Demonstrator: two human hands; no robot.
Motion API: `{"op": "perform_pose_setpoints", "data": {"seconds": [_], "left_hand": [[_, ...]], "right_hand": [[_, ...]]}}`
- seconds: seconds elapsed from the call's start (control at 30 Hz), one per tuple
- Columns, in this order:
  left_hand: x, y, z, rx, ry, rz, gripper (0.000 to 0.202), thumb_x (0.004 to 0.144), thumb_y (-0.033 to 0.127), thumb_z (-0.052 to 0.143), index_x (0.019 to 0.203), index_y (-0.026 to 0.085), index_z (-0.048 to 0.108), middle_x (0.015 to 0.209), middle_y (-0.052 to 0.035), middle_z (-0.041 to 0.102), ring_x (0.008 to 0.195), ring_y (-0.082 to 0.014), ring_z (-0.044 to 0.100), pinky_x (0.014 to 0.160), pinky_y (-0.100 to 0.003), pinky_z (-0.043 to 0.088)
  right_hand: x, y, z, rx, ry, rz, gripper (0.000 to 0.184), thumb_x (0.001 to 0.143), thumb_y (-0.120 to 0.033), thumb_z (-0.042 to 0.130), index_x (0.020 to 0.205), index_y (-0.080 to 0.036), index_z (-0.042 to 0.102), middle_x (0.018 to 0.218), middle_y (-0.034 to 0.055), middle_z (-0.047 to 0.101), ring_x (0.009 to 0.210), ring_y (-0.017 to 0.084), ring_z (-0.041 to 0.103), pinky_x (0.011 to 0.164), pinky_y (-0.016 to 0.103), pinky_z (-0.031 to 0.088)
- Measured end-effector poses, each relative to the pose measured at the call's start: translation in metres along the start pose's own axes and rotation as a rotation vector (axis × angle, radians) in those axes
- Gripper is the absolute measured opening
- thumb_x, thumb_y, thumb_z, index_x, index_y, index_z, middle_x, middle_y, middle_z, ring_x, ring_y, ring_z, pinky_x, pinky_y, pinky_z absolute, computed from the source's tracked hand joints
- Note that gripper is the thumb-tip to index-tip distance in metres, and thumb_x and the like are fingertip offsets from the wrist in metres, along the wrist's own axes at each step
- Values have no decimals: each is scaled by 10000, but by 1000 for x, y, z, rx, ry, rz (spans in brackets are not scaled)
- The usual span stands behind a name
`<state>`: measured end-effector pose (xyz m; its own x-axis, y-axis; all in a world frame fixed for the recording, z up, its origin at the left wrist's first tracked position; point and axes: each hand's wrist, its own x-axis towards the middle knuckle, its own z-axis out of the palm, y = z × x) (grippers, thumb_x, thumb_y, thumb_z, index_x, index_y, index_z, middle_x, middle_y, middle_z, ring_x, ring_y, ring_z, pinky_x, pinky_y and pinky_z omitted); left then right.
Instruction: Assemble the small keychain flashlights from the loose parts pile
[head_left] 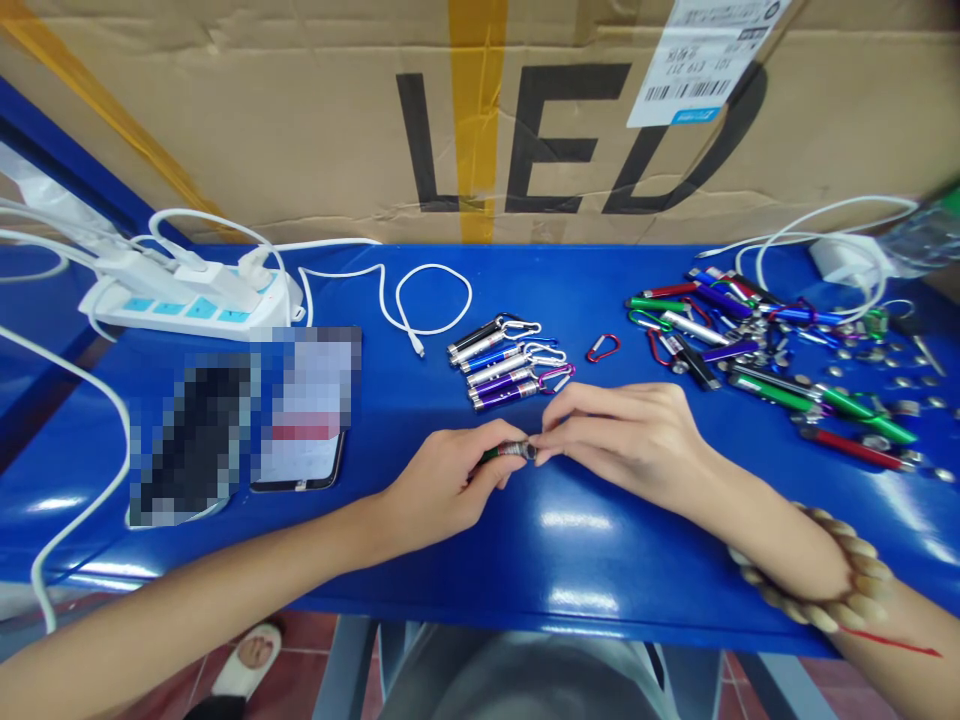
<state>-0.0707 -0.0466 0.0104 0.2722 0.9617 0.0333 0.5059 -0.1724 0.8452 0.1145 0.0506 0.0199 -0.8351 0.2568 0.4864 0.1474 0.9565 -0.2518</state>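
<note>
My left hand (454, 482) is closed around a small green keychain flashlight (511, 450), its silvery, thread-like end pointing right. At that end, the fingertips of my right hand (637, 435) are pinched together. Whatever they hold there is too small and covered to make out. Just beyond my hands lies a row of slim keychain flashlights (501, 366) in black, silver, blue and purple, with carabiner clips on their right ends. A loose red carabiner (603, 348) lies to the right of the row.
A pile of mixed flashlights (739, 315) and small round metal pieces (900, 382) covers the right side. Two phones (196, 440) lie on the left, before a white power strip (187, 305) with cables. Behind the blue table (450, 590) stands a large cardboard box (315, 120).
</note>
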Motion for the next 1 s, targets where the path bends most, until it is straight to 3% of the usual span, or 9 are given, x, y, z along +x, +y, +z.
{"op": "perform_pose_setpoints", "data": {"seconds": [0.27, 0.6, 1.0], "left_hand": [[-3, -4, 3, -146, 79, -21, 27, 861, 158, 522, 881, 161, 504, 715, 7, 644, 635, -102, 614, 540, -163, 433], [-5, -6, 3, -91, 120, 58, 62, 842, 122, 552, 831, 172, 517, 762, 17, 675, 600, -83, 610, 529, -162, 447], [-4, -6, 6, -53, 167, 101, 104, 853, 112, 540, 927, 184, 548, 827, 7, 687, 740, -114, 672, 643, -183, 510]], "right_hand": [[2, -2, 3, 194, -15, 115, 127, 836, -222, 603, 760, -255, 700, 789, -52, 650, 611, 36, 583, 498, 192, 337], [4, -5, 7, 401, -30, 242, 114, 800, -241, 641, 711, -212, 706, 701, -18, 636, 612, 71, 578, 534, 194, 390], [6, -7, 9, 536, -95, 426, 96, 740, -244, 693, 653, -208, 704, 666, -14, 609, 597, 76, 540, 495, 188, 359]]}}
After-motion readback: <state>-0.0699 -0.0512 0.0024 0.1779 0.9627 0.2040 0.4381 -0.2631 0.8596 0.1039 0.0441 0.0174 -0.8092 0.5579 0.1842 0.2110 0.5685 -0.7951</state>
